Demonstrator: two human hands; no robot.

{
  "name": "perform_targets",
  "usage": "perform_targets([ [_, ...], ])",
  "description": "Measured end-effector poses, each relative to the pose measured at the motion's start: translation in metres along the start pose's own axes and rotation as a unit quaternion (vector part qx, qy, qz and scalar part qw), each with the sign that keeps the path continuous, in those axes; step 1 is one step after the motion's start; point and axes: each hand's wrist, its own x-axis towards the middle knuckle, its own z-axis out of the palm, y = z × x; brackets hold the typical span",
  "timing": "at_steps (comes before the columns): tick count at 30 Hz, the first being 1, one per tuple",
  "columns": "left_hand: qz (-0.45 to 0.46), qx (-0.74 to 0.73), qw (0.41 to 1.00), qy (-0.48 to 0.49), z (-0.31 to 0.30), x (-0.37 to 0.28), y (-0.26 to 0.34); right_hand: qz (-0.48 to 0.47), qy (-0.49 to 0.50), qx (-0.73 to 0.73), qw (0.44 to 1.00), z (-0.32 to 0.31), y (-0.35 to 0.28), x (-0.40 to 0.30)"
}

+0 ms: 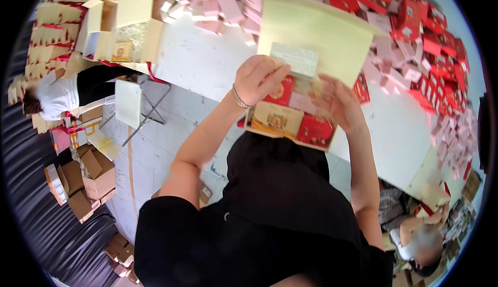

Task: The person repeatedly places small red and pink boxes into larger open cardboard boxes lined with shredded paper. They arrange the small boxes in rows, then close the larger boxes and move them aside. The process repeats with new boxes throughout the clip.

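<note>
Before me stands an open cream gift box (268,131) at the table's near edge, its pale yellow lid (346,49) raised at the back. It holds a cream printed box (278,118), a red box (282,92), another red box (314,131) and a pink box (302,103). A pale grey-green box (294,59) sits at the back against the lid. My left hand (256,81) is over the box's left side, fingertips by the pale box's lower left corner. My right hand (338,102), blurred, is over the right side; its fingers hide what lies beneath.
Pink cartons (231,9) and red cartons (408,18) are heaped along the white table (194,53). Another open gift box (149,40) stands at left. A folding stool (128,104) and cardboard boxes (99,174) are on the floor. One person (58,92) is at left, another (424,240) at right.
</note>
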Motion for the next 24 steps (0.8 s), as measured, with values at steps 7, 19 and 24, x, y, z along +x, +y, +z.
perform_targets([
  [7, 0.026, -0.046, 0.998, -0.015, 0.027, -0.010, 0.039, -0.021, 0.098, -0.055, 0.993, -0.002, 0.004, 0.003],
  [19, -0.323, -0.106, 0.922, -0.186, 0.069, -0.051, 0.061, -0.020, 0.265, -0.150, 0.952, -0.060, 0.047, 0.007],
  [24, -0.326, -0.354, 0.827, -0.290, 0.071, -0.022, 0.054, -0.125, 0.163, -0.361, 0.910, -0.021, 0.024, -0.001],
])
